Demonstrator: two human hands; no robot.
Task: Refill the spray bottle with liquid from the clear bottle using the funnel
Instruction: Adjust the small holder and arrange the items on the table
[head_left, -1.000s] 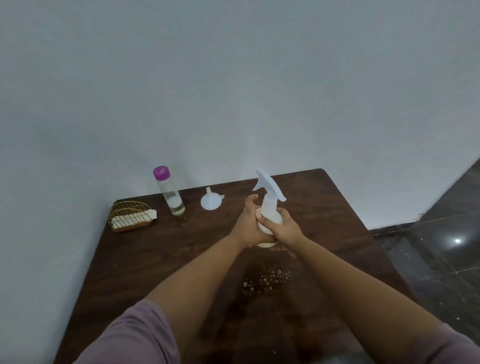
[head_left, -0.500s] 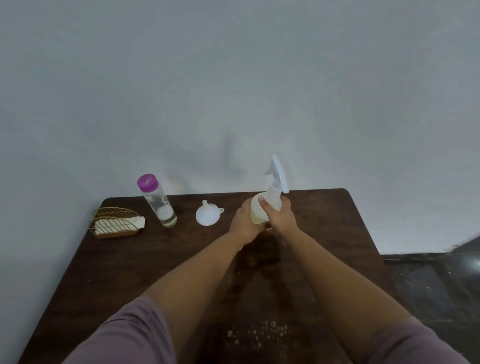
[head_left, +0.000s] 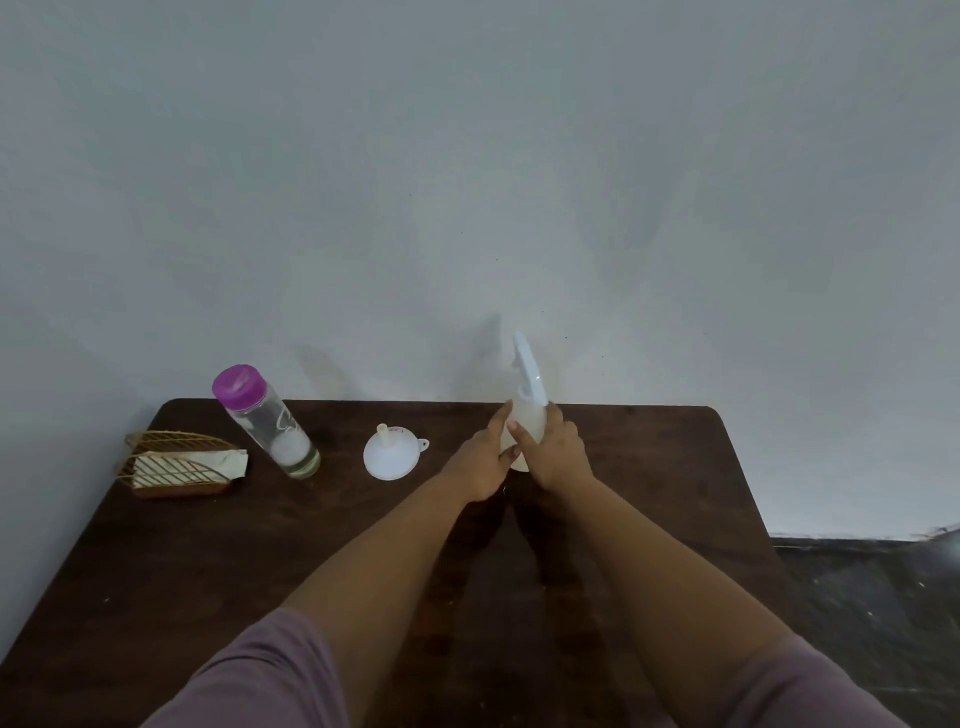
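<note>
A white spray bottle stands near the far edge of the dark wooden table, its trigger head pointing up against the wall. My left hand holds its body from the left and my right hand wraps it from the right. A white funnel lies spout-up on the table, a little left of my hands. Further left stands the clear bottle with a purple cap and a little liquid at the bottom.
A gold wire holder with white paper sits at the table's far left corner. A pale wall rises right behind the table. Dark tiled floor shows to the right of the table.
The view has tilted and shifted, so the table sits lower in frame. Both hands have stayed on the spray bottle, whose head has turned from sideways to nearly edge-on.
</note>
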